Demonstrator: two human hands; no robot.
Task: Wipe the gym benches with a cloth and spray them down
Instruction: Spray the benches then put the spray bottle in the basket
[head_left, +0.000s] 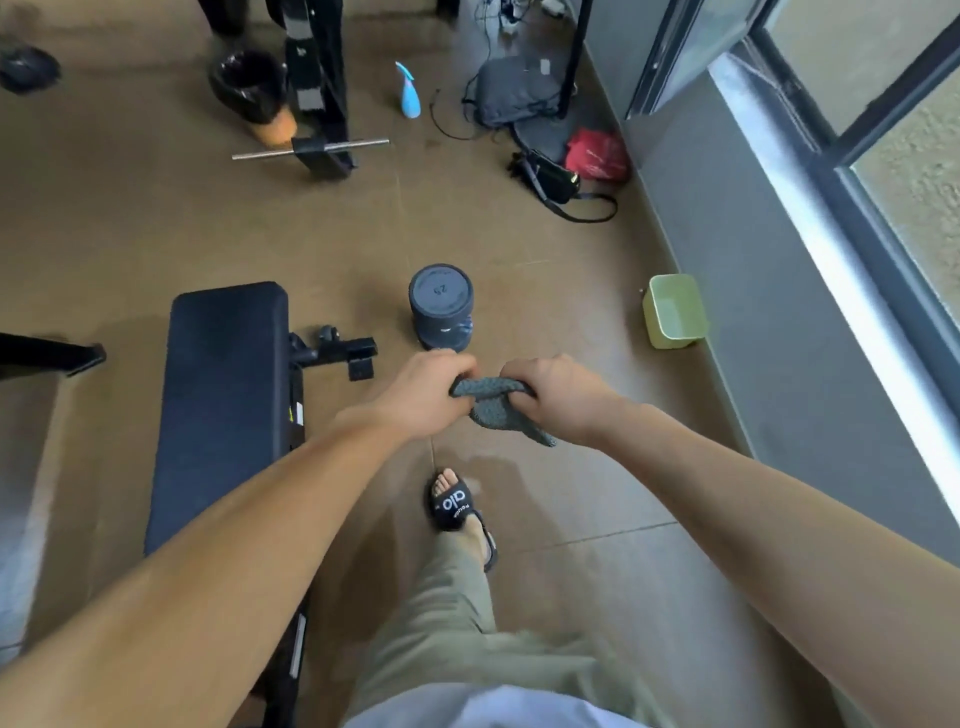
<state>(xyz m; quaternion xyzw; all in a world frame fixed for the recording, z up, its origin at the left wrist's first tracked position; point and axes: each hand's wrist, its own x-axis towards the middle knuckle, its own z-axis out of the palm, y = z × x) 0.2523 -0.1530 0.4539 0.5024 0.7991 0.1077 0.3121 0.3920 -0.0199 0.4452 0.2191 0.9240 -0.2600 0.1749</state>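
Brown tiled gym floor (156, 218) pretty much everywhere, with a grey wall and a big window (857, 171) running down the right side. Both arms are stretched out in front and the two hands meet in the middle over a grey cloth (493, 408): the left hand (431, 397) has its fingers curled round one bunched end, the right hand (558, 397) is clamped on the other end, and a loose corner dangles below the right one. Cloth is up in the air, not touching anything else. The black padded bench (223, 405) sits on the floor just left of the left forearm, long side running away from the camera, with its metal foot sticking out near the far end. Just past the hands there's a dark dumbbell (440, 306) standing on end. The blue spray bottle (409, 93) is way off at the far side of the floor, standing upright, well apart from the bench and the hands. Near it there's a black-lined bin (249, 83), some machine frame with a steel bar (311, 148), a grey backpack (514, 88), a red bag (597, 153) and a small black bag (550, 179). A little green tub (672, 312) sits by the wall. Down below you can see a foot in a black slide sandal (454, 504).
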